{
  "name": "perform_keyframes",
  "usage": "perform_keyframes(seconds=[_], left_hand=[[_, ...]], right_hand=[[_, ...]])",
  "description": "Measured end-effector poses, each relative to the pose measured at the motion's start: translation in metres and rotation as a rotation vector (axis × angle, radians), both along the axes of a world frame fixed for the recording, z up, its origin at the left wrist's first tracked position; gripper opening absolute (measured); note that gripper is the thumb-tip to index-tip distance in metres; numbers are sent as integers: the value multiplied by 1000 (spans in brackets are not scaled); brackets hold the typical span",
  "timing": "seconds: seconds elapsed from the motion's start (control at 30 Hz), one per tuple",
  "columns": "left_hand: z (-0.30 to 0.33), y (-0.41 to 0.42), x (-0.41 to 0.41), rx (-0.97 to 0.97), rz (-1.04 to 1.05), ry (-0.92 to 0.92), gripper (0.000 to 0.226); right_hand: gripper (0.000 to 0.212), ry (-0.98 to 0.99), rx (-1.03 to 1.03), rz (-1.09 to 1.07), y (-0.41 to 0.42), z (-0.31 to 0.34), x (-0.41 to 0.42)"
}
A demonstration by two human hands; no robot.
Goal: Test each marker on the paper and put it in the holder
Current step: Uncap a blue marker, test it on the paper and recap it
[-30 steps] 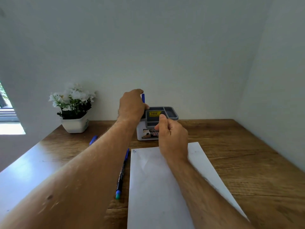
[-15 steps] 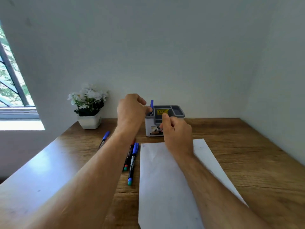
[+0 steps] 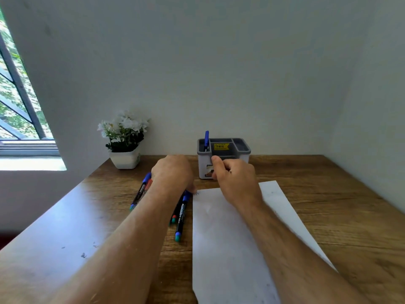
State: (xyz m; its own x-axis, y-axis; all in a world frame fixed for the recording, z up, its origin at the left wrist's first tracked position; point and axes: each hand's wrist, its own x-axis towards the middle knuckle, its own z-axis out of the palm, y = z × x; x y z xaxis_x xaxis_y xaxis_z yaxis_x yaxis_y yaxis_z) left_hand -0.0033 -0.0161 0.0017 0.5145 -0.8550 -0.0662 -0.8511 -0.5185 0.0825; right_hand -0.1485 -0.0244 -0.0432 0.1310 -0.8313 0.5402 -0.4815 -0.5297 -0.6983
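Fingers of the left hand (image 3: 173,172) reach down among the markers (image 3: 181,212) lying left of the paper (image 3: 230,249); their grip cannot be told. Right hand (image 3: 234,181) hangs loosely curled, empty, before the holder (image 3: 223,159) by the table's far edge. Markers look light, rigid and smooth; take one mid-barrel.

Both forearms are bare to the bottom edge of the frame, with no sleeve or cuff showing. The left hand (image 3: 173,172) and the right hand (image 3: 235,179) are bare too. Fine hair shows along the forearms.
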Motion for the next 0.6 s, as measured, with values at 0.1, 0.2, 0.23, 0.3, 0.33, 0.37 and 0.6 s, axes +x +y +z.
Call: perform_keyframes(seconds=[0.1, 0.2, 0.23, 0.3, 0.33, 0.37, 0.6], left_hand=[[1, -3, 0, 78, -40, 47, 48], [1, -5, 1, 118, -60, 76, 46], [1, -6, 2, 122, -70, 84, 44], [1, -6, 3, 128, -93, 86, 38], [1, -6, 3, 124, -104, 87, 34], [2, -6, 2, 115, -111, 92, 30], [21, 6, -2, -187, -85, 194, 24]], right_hand=[[45, 9, -8, -12, 0, 1, -1], [46, -2, -1, -12, -1, 1, -1], [47, -7, 3, -10, -1, 1, 0], [47, -15, 14, -7, -3, 1, 0], [48, -18, 22, -6, -3, 0, 1], [48, -21, 32, -7, -3, 0, 1], [47, -75, 126, 8, -3, 3, 2]])
